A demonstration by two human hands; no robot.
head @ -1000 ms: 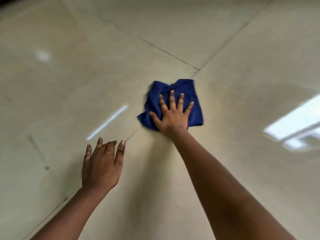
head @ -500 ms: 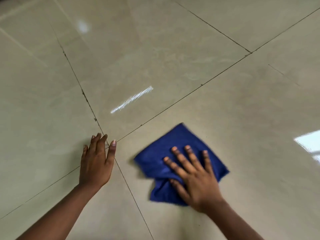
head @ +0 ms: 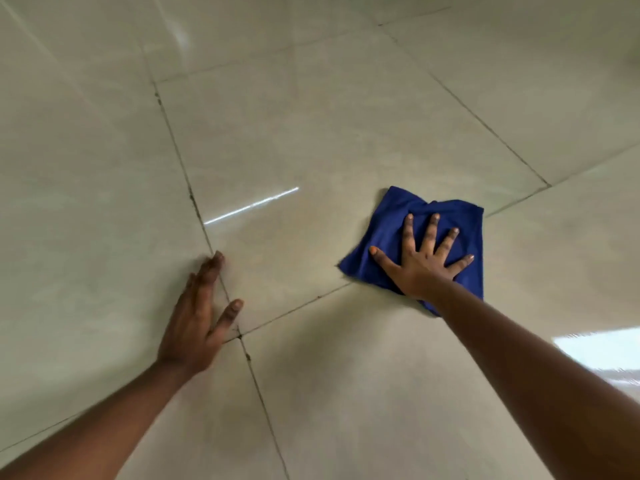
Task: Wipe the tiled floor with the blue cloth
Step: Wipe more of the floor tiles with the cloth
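Blue cloth [head: 398, 230] work looks mid-course rather than finished, judging from how things lie. Farthest left, the left hand [head: 195, 320] is planted flat on the tiled floor [head: 329, 140] beside a crossing of dark grout lines [head: 239, 336]; its fingers [head: 213, 268] lie close together with the thumb apart, holding nothing, apparently as a brace. Its outline is smeared by blur, so the fingertips are hard to read. Toward the middle, a bright streak of reflected light [head: 251, 206] shows the tile is glossy, but I cannot tell wiped patches from unwiped ones. Farther right, the cloth lies bunched on the floor at a grout line, pressed under the right hand [head: 420, 263], whose fingers [head: 431, 230] are spread wide across it, not gripping. Dark specks remain in the grout, and much floor likely remains. Both arms run out of the lower edge, and the cloth's near corner is hidden behind the right forearm.
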